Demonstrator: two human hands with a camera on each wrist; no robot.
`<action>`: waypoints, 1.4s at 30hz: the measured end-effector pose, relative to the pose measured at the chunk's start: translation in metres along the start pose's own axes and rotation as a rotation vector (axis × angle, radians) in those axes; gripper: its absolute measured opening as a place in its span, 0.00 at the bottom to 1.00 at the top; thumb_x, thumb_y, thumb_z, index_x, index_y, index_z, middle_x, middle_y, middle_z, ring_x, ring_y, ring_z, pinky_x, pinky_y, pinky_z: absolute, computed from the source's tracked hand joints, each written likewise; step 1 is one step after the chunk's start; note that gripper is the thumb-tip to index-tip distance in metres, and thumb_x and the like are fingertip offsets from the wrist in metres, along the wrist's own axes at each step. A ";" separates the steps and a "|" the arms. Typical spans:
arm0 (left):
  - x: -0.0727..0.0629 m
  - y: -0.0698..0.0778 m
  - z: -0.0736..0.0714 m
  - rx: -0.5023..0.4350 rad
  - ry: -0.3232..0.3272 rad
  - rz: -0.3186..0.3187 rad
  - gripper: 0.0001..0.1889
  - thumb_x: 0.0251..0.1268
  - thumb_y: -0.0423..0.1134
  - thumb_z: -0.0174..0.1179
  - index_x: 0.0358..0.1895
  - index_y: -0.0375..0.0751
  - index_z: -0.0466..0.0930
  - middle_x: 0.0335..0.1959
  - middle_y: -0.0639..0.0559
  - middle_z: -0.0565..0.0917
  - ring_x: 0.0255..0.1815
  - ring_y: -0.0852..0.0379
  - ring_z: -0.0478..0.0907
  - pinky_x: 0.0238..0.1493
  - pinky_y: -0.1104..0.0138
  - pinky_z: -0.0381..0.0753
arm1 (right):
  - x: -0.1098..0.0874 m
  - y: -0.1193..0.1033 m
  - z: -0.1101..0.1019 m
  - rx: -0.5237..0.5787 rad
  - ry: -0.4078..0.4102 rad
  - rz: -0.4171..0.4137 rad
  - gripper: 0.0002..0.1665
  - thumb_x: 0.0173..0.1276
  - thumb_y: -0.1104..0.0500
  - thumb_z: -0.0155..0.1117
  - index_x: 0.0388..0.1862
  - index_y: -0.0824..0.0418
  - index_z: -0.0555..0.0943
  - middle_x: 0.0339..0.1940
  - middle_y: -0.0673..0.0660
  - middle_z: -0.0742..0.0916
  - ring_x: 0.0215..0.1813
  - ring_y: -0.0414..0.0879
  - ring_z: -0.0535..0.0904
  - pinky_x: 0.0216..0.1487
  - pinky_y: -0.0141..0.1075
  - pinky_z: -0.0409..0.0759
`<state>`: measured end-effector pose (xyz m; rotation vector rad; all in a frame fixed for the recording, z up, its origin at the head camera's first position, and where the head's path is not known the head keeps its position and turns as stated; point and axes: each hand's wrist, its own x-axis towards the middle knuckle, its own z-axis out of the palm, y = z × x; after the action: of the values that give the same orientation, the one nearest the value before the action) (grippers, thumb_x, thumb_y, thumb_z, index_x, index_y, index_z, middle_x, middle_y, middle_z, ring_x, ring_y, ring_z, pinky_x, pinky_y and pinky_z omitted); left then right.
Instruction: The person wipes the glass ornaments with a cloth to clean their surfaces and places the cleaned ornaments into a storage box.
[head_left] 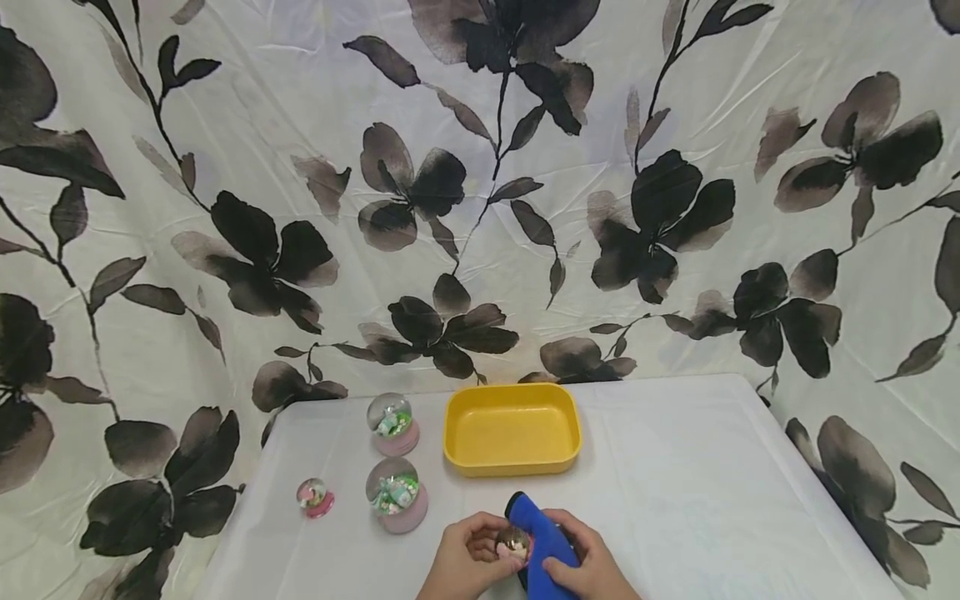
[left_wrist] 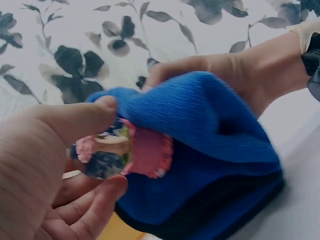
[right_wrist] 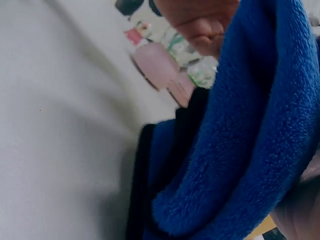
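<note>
Near the front of the table, my left hand (head_left: 467,562) pinches a small snow globe (head_left: 513,544) by its clear ball. The left wrist view shows the globe lying sideways, its pink base (left_wrist: 149,151) against a blue cloth (left_wrist: 200,135) with black edging. My right hand (head_left: 594,568) grips the folded cloth (head_left: 551,554) beside the globe. In the right wrist view the cloth (right_wrist: 250,130) hides most of the right hand's fingers and the globe. A tiny snow globe (head_left: 315,497) with a pinkish-red base stands at the left.
Two larger snow globes with pink bases, a rear one (head_left: 393,425) and a front one (head_left: 397,495), stand left of a yellow tray (head_left: 512,468). The white table (head_left: 712,500) meets a floral-patterned backdrop (head_left: 540,208) at the back.
</note>
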<state>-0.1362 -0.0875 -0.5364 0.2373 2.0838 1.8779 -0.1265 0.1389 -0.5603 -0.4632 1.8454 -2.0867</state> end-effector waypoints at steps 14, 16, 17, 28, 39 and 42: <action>0.001 -0.001 -0.010 0.090 -0.092 0.266 0.24 0.50 0.38 0.74 0.53 0.43 0.81 0.49 0.51 0.84 0.48 0.55 0.81 0.48 0.61 0.80 | 0.009 0.003 0.002 0.176 0.033 0.063 0.29 0.69 0.65 0.58 0.67 0.70 0.65 0.59 0.63 0.74 0.55 0.55 0.76 0.51 0.46 0.79; 0.003 -0.004 -0.010 0.079 -0.081 0.337 0.24 0.51 0.37 0.74 0.54 0.41 0.80 0.50 0.50 0.83 0.50 0.54 0.80 0.48 0.59 0.81 | 0.011 0.003 0.003 0.214 0.051 0.069 0.30 0.69 0.65 0.57 0.68 0.70 0.64 0.59 0.63 0.74 0.56 0.54 0.76 0.52 0.46 0.79; 0.004 -0.006 -0.010 0.074 -0.070 0.366 0.24 0.51 0.37 0.74 0.54 0.41 0.80 0.50 0.49 0.83 0.50 0.53 0.80 0.48 0.59 0.81 | 0.012 0.003 0.004 0.229 0.064 0.074 0.30 0.69 0.65 0.57 0.68 0.69 0.64 0.59 0.62 0.74 0.57 0.54 0.75 0.53 0.46 0.78; 0.000 -0.027 0.011 -0.189 0.249 0.097 0.26 0.42 0.27 0.76 0.50 0.34 0.80 0.48 0.42 0.83 0.47 0.47 0.80 0.45 0.62 0.82 | 0.014 0.006 0.021 0.065 0.292 0.153 0.38 0.68 0.54 0.64 0.70 0.69 0.63 0.63 0.67 0.74 0.57 0.55 0.76 0.54 0.47 0.77; 0.004 -0.025 -0.003 -0.206 0.071 -0.021 0.23 0.54 0.32 0.71 0.51 0.23 0.76 0.41 0.41 0.83 0.40 0.53 0.83 0.41 0.67 0.83 | 0.009 0.002 0.025 -0.168 0.228 0.059 0.29 0.65 0.56 0.68 0.65 0.56 0.73 0.59 0.59 0.77 0.55 0.52 0.75 0.50 0.40 0.75; 0.006 -0.024 -0.009 -0.170 0.020 -0.015 0.20 0.58 0.34 0.68 0.49 0.23 0.78 0.36 0.44 0.83 0.34 0.56 0.83 0.36 0.67 0.83 | 0.007 0.000 0.025 -0.204 0.183 0.035 0.27 0.66 0.57 0.67 0.64 0.54 0.74 0.61 0.57 0.76 0.57 0.49 0.73 0.50 0.38 0.74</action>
<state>-0.1426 -0.0973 -0.5603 0.1618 1.9189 2.0421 -0.1214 0.1136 -0.5572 -0.2922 2.1667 -1.9850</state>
